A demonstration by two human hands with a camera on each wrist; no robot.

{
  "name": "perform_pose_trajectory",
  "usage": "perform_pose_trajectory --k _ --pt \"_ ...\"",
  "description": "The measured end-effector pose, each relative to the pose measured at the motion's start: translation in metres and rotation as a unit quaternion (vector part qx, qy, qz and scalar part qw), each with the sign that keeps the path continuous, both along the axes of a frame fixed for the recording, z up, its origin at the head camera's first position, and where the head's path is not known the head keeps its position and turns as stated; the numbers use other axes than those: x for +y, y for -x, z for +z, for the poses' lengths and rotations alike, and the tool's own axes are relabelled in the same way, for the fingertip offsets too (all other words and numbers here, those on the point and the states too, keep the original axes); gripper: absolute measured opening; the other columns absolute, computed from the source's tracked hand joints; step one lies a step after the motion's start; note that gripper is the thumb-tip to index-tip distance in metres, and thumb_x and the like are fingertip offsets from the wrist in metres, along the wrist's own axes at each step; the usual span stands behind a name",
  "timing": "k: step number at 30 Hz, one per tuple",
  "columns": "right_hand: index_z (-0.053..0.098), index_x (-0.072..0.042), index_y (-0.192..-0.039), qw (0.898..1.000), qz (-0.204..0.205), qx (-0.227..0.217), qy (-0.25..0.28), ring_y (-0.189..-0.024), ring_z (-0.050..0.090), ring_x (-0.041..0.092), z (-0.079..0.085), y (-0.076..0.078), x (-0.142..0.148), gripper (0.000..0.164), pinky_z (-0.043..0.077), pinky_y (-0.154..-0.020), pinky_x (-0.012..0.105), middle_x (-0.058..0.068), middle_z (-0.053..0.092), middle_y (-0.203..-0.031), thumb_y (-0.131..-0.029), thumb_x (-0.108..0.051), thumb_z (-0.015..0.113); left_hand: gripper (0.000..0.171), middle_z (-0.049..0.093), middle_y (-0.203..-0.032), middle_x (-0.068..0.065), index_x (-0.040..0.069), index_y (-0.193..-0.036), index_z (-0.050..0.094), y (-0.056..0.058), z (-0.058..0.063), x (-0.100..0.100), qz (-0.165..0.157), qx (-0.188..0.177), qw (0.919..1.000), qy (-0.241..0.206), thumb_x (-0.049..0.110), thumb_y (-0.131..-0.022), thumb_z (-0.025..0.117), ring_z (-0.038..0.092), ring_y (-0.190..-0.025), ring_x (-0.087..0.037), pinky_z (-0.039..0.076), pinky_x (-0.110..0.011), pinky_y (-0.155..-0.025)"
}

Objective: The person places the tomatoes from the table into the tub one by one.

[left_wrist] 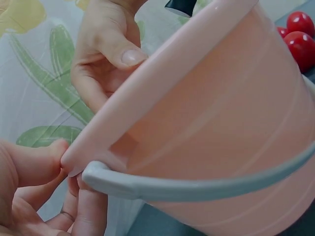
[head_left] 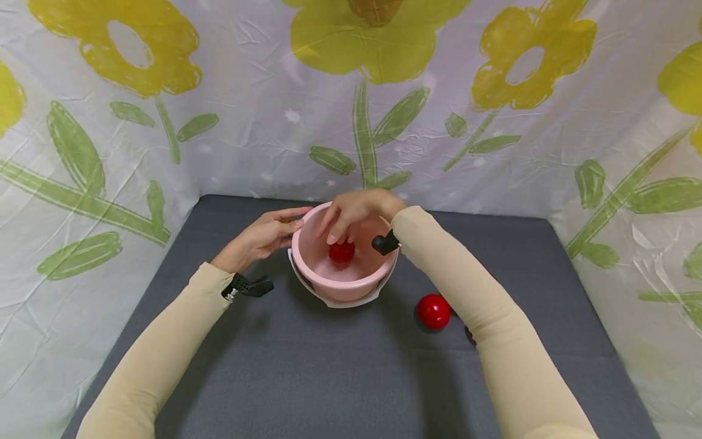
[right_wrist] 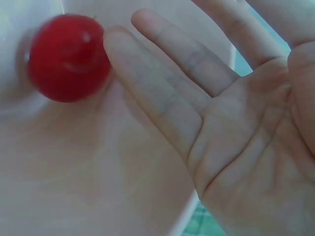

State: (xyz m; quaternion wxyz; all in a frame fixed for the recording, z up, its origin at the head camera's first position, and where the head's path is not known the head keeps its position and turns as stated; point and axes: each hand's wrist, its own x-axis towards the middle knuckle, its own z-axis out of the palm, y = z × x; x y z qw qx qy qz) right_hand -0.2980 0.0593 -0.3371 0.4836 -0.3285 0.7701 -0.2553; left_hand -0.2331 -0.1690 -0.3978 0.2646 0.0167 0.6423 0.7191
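A pink bucket [head_left: 344, 285] with a pale grey-white handle [left_wrist: 211, 191] stands on the dark cloth. Its rim is pinched at the left by my left hand [head_left: 263, 236], the thumb on one side and fingers under it, beside the handle's joint. My right hand [head_left: 359, 210] reaches over the rim into the bucket, fingers extended and pointing down. Inside lies a glossy red ball-shaped thing [head_left: 342, 253]. In the right wrist view one fingertip overlaps the edge of this red ball [right_wrist: 69, 58], and the palm holds nothing.
Right of the bucket, another glossy red ball [head_left: 434, 312] sits on the dark cloth [head_left: 307, 372]. Several red balls [left_wrist: 301, 45] show in the left wrist view. A dark object [head_left: 470, 335] is mostly hidden by the right sleeve. Flower-printed curtains [head_left: 247, 134] enclose the table's back and sides.
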Motion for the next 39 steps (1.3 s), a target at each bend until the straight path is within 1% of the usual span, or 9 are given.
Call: perform_pose_trajectory --k 3,6,9,13,17,21,27,34,39 --pt "0.061 -0.014 -0.137 1.000 0.001 0.006 0.004 -0.122 0.060 0.032 0.006 -0.001 0.004 0.045 0.055 -0.098 0.039 0.015 0.061 -0.138 -0.093 -0.022 0.069 0.054 0.064 -0.113 0.009 0.008 -0.154 0.034 0.000 0.000 -0.001 -0.002 0.002 1.0000 -0.001 0.010 -0.103 0.049 0.071 -0.092 -0.004 0.060 -0.025 -0.077" --pt "0.061 -0.013 -0.137 1.000 -0.006 0.014 0.012 -0.123 0.061 0.033 0.015 0.000 0.010 0.046 0.055 -0.100 0.039 0.012 0.060 -0.140 -0.093 -0.023 0.069 0.054 0.065 -0.111 0.010 0.007 -0.154 0.033 0.000 -0.001 -0.001 -0.005 0.002 1.0000 -0.002 0.010 -0.103 0.050 0.070 -0.093 -0.004 0.060 -0.025 -0.078" --pt "0.061 -0.013 -0.137 0.999 -0.024 0.020 0.029 -0.124 0.061 0.033 0.029 0.002 0.019 0.046 0.054 -0.101 0.040 0.011 0.060 -0.141 -0.093 -0.022 0.069 0.055 0.065 -0.113 0.009 0.007 -0.154 0.034 0.000 -0.001 -0.001 -0.006 0.001 1.0000 -0.003 0.011 -0.102 0.052 0.070 -0.095 -0.005 0.059 -0.025 -0.080" --pt "0.062 -0.011 -0.135 0.997 -0.051 0.028 0.059 -0.124 0.061 0.033 0.045 0.005 0.034 0.044 0.055 -0.099 0.042 0.013 0.060 -0.141 -0.093 -0.018 0.069 0.055 0.064 -0.118 0.007 0.009 -0.154 0.035 0.000 -0.001 -0.001 -0.001 -0.001 1.0000 0.000 0.011 -0.102 0.053 0.069 -0.099 -0.006 0.059 -0.027 -0.084" --pt "0.060 -0.009 -0.137 0.995 -0.062 0.031 0.073 -0.127 0.060 0.030 0.051 0.007 0.051 0.044 0.055 -0.099 0.041 0.015 0.058 -0.142 -0.094 -0.014 0.068 0.054 0.066 -0.116 0.008 0.010 -0.153 0.037 -0.001 -0.001 -0.001 0.007 -0.006 1.0000 0.001 0.010 -0.101 0.053 0.070 -0.097 -0.007 0.060 -0.026 -0.081" --pt "0.058 -0.009 -0.139 0.993 -0.071 0.036 0.088 -0.131 0.057 0.026 0.053 0.008 0.072 0.045 0.052 -0.104 0.042 0.016 0.056 -0.144 -0.095 -0.013 0.065 0.053 0.067 -0.113 0.008 0.010 -0.152 0.039 -0.001 -0.002 0.000 0.008 -0.003 1.0000 0.002 0.008 -0.101 0.052 0.072 -0.095 -0.007 0.061 -0.027 -0.078" --pt "0.058 -0.013 -0.140 0.987 -0.114 0.062 0.091 -0.126 0.062 0.022 0.056 0.009 0.107 0.046 0.051 -0.104 0.042 0.012 0.058 -0.142 -0.095 -0.014 0.066 0.053 0.066 -0.115 0.007 0.011 -0.152 0.039 -0.001 -0.002 -0.001 0.008 0.000 1.0000 0.005 0.009 -0.101 0.053 0.071 -0.095 -0.008 0.061 -0.028 -0.080" --pt "0.055 -0.008 -0.141 0.980 -0.165 0.073 0.082 -0.123 0.063 0.021 0.039 0.011 0.141 0.048 0.052 -0.104 0.041 0.011 0.060 -0.141 -0.095 -0.014 0.066 0.054 0.069 -0.112 0.009 0.010 -0.153 0.037 0.000 -0.002 -0.003 0.007 -0.002 0.9999 -0.007 0.008 -0.102 0.052 0.071 -0.094 -0.007 0.060 -0.026 -0.080" --pt "0.056 -0.013 -0.141 0.977 -0.178 0.079 0.081 -0.128 0.059 0.020 0.026 0.011 0.158 0.047 0.051 -0.105 0.039 0.008 0.056 -0.145 -0.095 -0.016 0.066 0.054 0.067 -0.115 0.008 0.010 -0.153 0.037 -0.001 -0.001 -0.003 0.008 -0.001 1.0000 -0.003 0.008 -0.102 0.052 0.071 -0.096 -0.007 0.060 -0.027 -0.080"
